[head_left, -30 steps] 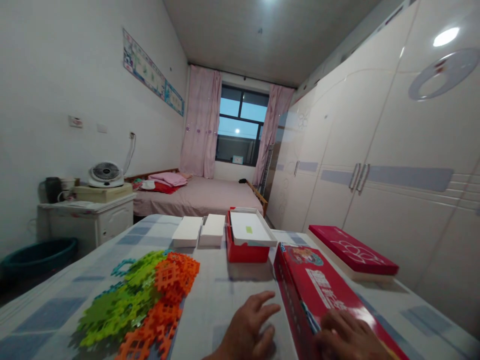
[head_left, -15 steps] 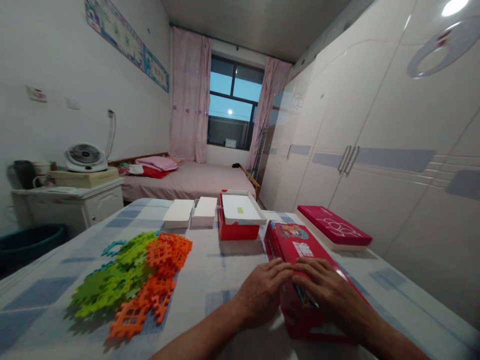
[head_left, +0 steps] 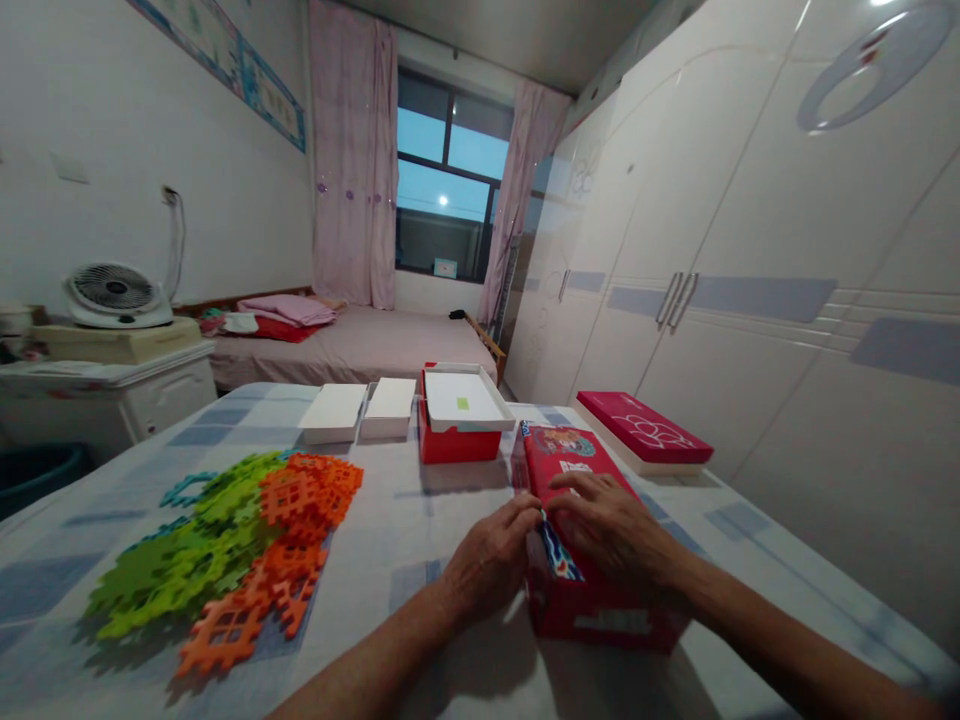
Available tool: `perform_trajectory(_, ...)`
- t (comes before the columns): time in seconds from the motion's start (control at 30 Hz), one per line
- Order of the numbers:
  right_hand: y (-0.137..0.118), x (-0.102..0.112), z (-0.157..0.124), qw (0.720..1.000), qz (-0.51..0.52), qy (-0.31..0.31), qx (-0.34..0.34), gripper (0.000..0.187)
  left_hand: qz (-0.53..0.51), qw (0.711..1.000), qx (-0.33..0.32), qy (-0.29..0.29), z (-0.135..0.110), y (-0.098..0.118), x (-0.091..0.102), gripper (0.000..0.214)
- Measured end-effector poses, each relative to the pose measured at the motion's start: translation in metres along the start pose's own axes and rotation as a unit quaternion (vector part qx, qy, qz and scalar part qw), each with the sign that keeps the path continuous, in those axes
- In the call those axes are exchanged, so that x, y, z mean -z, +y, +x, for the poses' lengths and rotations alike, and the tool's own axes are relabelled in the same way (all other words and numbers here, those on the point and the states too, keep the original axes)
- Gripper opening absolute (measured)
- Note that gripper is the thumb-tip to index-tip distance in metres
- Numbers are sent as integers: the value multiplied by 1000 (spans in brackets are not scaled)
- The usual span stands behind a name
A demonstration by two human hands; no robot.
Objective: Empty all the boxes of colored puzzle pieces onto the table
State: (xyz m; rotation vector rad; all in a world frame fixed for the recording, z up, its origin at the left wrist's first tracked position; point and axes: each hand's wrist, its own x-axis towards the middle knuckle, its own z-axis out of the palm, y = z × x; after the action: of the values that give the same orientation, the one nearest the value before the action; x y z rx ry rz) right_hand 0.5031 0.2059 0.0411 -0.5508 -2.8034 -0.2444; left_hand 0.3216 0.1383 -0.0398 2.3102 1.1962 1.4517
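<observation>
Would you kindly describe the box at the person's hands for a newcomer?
On the checked cloth, look to the near right, where the left hand and right hand are at a long red box. Unlike the white-patterned crimson box beyond it, its top bears a multicoloured picture.

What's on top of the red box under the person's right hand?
On top of the red box rests the right hand, with a colourful picture and white lettering showing beyond it. Whatever is printed beneath the hand is covered.
</observation>
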Motion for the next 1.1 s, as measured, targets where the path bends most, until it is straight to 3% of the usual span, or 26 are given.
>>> perform_trajectory(0.1,16,-10,14,999,27,2,-19,28,32,999,1,-6,0,0,4,44)
perform_trajectory(0.2,24,-13,27,999,17,-46,-7,29,62,998,-6,-14,-1,-3,7,43)
perform_trajectory(0.4,28,-2,44,990,-79,-93,71,26,162,984,-71,-9,-2,-11,5,37)
perform_trajectory(0.57,35,18,47,983,-123,-84,108,26,212,973,-90,-19,-2,-11,3,37)
perform_trajectory(0.73,57,65,39,985,-158,-28,59,25,234,968,-95,-14,-2,-11,0,37)
perform_trajectory(0.83,99,99,7,990,-140,3,-6,26,233,968,-93,-10,-3,-11,-1,36)
perform_trajectory(0.93,150,115,-57,986,-66,81,-131,28,228,969,-89,-7,-4,-11,-1,35)
perform_trajectory(1.03,181,100,-134,936,56,115,-328,32,224,970,-93,-3,-4,-12,-3,36)
perform_trajectory(1.1,178,75,-179,891,95,137,-423,25,220,971,-98,-1,-4,-11,-4,37)
